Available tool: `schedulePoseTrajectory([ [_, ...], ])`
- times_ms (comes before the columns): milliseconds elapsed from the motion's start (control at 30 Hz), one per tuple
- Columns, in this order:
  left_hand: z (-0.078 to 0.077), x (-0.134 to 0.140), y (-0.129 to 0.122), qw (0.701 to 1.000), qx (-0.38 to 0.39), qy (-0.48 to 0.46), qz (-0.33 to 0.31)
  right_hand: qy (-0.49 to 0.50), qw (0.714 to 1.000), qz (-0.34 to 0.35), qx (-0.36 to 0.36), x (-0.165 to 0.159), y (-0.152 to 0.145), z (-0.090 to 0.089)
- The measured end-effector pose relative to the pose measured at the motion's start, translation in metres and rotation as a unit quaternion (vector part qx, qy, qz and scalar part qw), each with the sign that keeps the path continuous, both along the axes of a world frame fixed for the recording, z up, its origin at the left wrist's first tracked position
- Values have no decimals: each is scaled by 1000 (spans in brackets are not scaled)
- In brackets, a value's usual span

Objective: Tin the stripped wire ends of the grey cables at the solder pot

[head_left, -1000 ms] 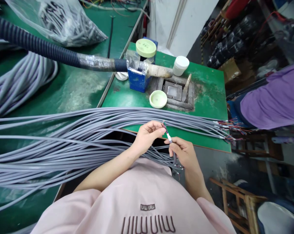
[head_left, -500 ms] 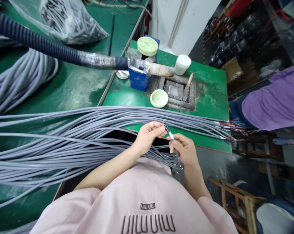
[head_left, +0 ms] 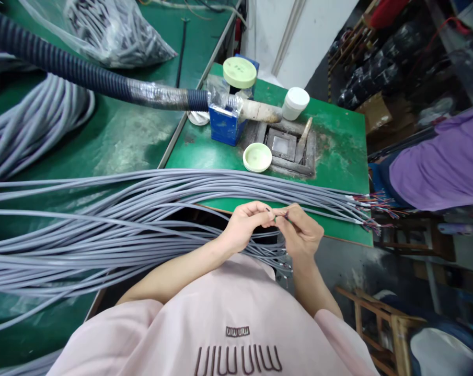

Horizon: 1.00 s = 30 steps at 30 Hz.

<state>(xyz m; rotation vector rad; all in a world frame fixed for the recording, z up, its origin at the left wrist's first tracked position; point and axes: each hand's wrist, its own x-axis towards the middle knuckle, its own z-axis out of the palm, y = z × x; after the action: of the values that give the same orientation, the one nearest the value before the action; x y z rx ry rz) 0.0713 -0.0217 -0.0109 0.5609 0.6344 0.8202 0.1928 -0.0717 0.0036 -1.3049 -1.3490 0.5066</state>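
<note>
My left hand (head_left: 246, 225) and my right hand (head_left: 302, 231) meet above the near edge of the green bench, fingertips almost touching. Both are closed in a pinch on the thin wires (head_left: 280, 214) of a cable end, which show only as small dark and coloured bits between the fingers. The cable's own jacket is mostly hidden by my hands. Just beyond them, a bundle of grey cables (head_left: 220, 183) runs along the bench, its stripped ends with coloured wires (head_left: 377, 201) fanned out past the right edge. More grey cables (head_left: 169, 256) lie nearer my body.
A square pot (head_left: 284, 144) set into the bench holds a spatula. Around it stand a shallow green lid (head_left: 257, 157), a white tub (head_left: 296, 103) and a blue holder (head_left: 224, 124) carrying a black hose (head_left: 95, 78). At right is a person's purple garment (head_left: 440, 159).
My right hand has shifted up and slightly right, from gripping the grey jacket below the white sleeve to pinching at the wires. My left hand has moved slightly down and right.
</note>
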Motion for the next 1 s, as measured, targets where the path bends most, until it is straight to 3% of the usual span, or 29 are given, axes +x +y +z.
schedulePoseTrajectory([
  [100,2,3,0,999,26,17,37,-38,998,-33,38,5,2,2],
  [233,3,3,1,990,96,69,76,-80,996,-43,8,12,5,3],
  [567,-11,4,4,993,86,37,67,-4,1000,-17,-25,7,21,4],
  [700,-12,-6,12,979,170,96,55,-62,997,-16,-32,12,39,19],
  [767,-12,-18,21,937,281,197,65,-114,993,-17,-36,19,57,28],
  [867,-15,-38,35,793,464,385,87,-190,980,7,-56,32,92,39],
  [933,-23,-47,41,709,523,464,94,-243,966,24,-90,37,118,42],
  [1000,-32,-49,43,646,559,512,88,-303,943,37,-130,38,141,42],
])
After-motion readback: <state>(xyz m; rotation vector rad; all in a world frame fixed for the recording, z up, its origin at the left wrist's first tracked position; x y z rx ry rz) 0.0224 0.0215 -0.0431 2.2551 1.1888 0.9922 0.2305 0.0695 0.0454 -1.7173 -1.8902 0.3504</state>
